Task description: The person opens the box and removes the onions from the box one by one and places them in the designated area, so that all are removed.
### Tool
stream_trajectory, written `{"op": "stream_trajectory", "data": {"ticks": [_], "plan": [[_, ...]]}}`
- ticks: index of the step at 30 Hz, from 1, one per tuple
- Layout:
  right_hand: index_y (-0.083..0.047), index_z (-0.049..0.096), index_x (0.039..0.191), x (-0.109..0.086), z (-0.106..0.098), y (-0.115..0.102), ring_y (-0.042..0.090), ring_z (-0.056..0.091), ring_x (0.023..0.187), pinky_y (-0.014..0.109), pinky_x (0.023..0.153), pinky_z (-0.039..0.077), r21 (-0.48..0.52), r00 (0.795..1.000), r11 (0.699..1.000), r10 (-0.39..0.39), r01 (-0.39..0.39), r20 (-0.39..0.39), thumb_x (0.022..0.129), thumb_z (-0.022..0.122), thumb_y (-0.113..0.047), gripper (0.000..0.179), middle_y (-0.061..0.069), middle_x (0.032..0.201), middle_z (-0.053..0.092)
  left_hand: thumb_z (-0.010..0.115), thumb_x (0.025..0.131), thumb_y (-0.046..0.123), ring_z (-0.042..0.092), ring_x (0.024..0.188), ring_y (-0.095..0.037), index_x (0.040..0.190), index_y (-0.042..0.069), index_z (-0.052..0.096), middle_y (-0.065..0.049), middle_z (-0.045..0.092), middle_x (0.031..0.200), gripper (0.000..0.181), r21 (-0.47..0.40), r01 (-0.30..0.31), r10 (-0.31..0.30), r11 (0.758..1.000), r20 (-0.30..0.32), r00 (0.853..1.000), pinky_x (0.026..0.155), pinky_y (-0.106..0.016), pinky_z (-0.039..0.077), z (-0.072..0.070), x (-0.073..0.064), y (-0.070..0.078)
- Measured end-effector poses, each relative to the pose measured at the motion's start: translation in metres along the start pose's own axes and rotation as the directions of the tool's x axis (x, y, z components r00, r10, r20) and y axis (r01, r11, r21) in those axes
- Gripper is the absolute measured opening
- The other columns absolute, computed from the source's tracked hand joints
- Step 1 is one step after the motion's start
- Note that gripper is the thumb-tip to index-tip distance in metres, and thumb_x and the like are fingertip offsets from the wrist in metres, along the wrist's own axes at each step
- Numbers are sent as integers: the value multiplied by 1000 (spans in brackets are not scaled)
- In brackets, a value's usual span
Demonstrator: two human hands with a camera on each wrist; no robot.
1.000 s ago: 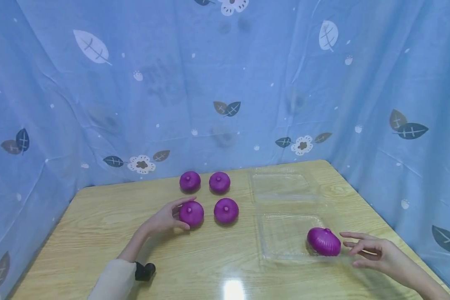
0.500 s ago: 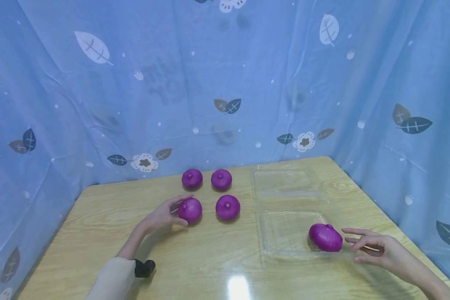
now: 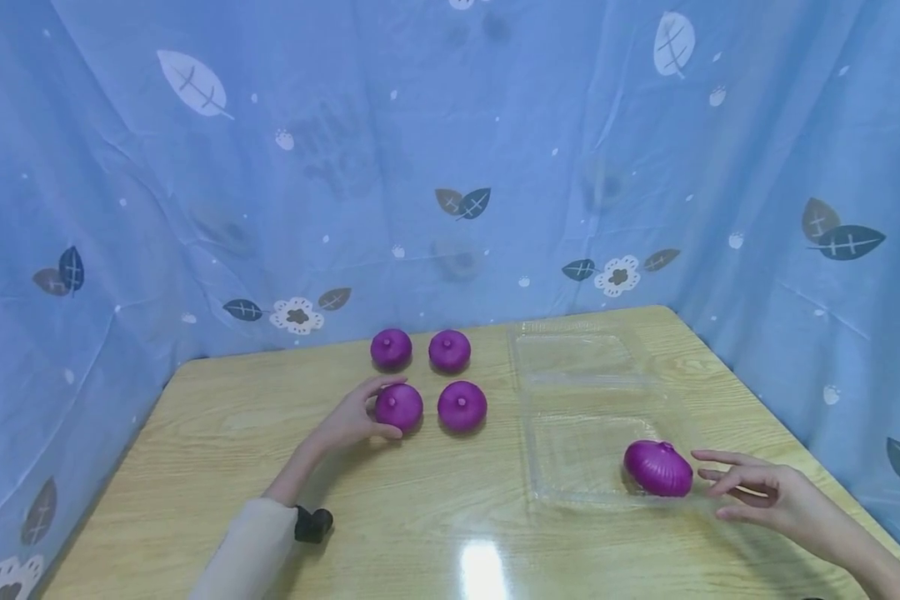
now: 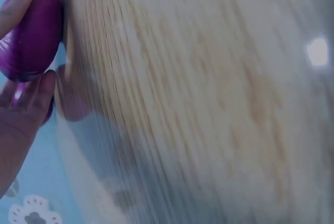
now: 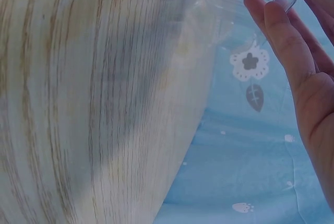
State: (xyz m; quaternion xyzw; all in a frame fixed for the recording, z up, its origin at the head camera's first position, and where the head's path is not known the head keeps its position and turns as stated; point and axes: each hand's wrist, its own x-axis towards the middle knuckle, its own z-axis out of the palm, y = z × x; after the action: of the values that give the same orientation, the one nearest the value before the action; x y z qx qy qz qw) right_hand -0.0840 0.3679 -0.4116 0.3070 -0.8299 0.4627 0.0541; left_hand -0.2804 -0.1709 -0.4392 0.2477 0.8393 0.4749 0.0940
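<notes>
Several purple onions rest on the wooden table: two at the back, a back-left onion (image 3: pixel 391 348) and a back-right onion (image 3: pixel 449 350), and another onion (image 3: pixel 462 407) nearer the front. Beside that one, my left hand (image 3: pixel 352 414) holds the front-left onion (image 3: pixel 399 407) between thumb and fingers; the left wrist view shows the thumb across this onion (image 4: pixel 39 36). One more onion (image 3: pixel 657 467) lies tilted in the front part of a clear plastic clamshell box (image 3: pixel 577 500). Just right of it, my right hand (image 3: pixel 787 500) has loosely bent fingers, with fingertips (image 5: pixel 253 4) close to the box's rim.
The clear lid half (image 3: pixel 577 354) of the box lies opened out toward the back. A blue patterned curtain (image 3: pixel 382 167) hangs behind and on both sides of the table (image 3: pixel 217 433). A black device (image 3: pixel 313 525) sits at my left sleeve (image 3: pixel 243 550).
The onion in my left hand tips and shifts slightly left, then comes back to the right with the hand. My right hand and the boxed onion stay put; the head view tilts slightly.
</notes>
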Motion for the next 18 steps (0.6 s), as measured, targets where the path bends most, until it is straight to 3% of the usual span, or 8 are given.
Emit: {"op": "stream_trajectory", "data": {"ticks": [11, 15, 18], "plan": [[-5, 68, 96, -6, -9, -1, -3, 53, 117, 13, 81, 51, 9, 1000, 1000, -10, 10, -6, 70, 67, 24, 39, -11, 139, 51, 82, 72, 4, 26, 136, -47, 146, 3, 35, -21, 30, 150, 88, -122, -76, 81, 990, 39, 996, 106, -54, 35, -2, 8, 2], [-7, 69, 95, -4, -5, -2, -3, 54, 115, 13, 81, 51, -9, 1000, 1000, -14, 14, -4, 71, 68, 22, 37, -12, 138, 51, 80, 76, 8, 23, 139, -44, 146, 4, 35, -21, 29, 151, 83, 3, -146, 146, 989, -80, 986, 108, -59, 29, -3, 3, 11], [-7, 68, 95, 0, 0, -3, -2, 54, 115, 13, 82, 50, 7, 1000, 1000, -2, 2, 15, 73, 68, 19, 34, -15, 138, 51, 76, 81, 10, 30, 137, -37, 143, 5, 40, -17, 39, 147, 71, 111, -236, 255, 965, -200, 946, 109, -57, 28, 5, 0, 34]]}}
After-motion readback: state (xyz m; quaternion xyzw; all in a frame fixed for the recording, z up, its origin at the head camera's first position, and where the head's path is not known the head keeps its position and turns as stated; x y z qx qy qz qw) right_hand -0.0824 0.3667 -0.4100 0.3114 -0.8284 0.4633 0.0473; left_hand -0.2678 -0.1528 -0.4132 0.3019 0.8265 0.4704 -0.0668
